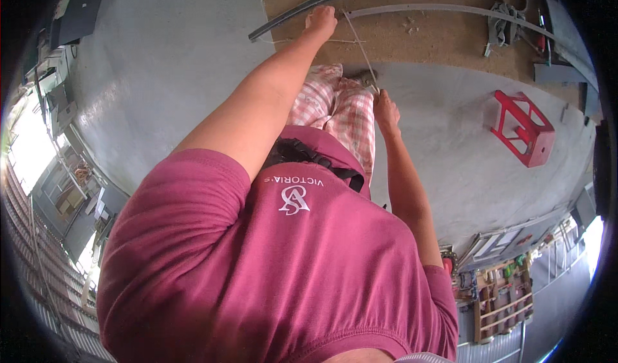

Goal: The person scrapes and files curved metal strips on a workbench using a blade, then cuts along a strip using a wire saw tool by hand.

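Observation:
Stretched out in front, my left hand (pixel 322 22) is closed at the near edge of a long dark grey bar (pixel 277 26); what its fingers hold is hidden. A thin pale strip (pixel 362 49) runs slantwise from just right of that hand down to my right hand (pixel 386 112), whose fingers are closed around its lower end. Beyond the hands, a second long, light grey bar (pixel 425 8) lies on a brown board (pixel 412 41). A thin light cord (pixel 309 40) passes below my left hand.
At the right, a red plastic stool (pixel 524 128) lies tipped over on the grey floor (pixel 444 150). Grey cloth (pixel 505 25) lies at the board's right end. A wooden rack (pixel 505 305) with assorted items appears at lower right. My checked trouser legs (pixel 351 109) are close below the hands.

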Available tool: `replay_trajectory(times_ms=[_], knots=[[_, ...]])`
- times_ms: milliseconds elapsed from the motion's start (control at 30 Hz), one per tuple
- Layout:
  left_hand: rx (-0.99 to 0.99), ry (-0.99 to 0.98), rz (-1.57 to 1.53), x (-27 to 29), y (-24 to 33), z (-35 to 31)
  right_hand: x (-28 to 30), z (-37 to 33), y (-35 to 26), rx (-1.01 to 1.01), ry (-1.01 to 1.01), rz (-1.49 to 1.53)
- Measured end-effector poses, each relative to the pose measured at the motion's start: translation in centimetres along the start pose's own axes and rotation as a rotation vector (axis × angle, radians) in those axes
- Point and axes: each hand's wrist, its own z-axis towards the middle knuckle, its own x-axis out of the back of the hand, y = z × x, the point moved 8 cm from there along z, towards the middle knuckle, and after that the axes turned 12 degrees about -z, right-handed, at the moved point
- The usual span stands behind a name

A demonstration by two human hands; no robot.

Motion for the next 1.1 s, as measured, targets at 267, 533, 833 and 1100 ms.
replay_trajectory(times_ms=[267,533,833,1100], knots=[[-0.093,-0.001,0.01,1.0,1.3,-0.3,-0.1,0.0,-1.3,0.067,0.084,0.022],[-0.069,0.031,0.0,0.6,0.7,-0.1,0.8,0.3,-1.8,0.053,0.109,0.014],[-0.026,-0.036,0.025,-0.4,0.7,0.5,0.3,0.6,-1.8,0.059,0.109,0.002],[-0.026,-0.024,0.026,-0.2,1.2,0.3,-1.0,0.7,-0.7,0.003,0.003,-0.031]])
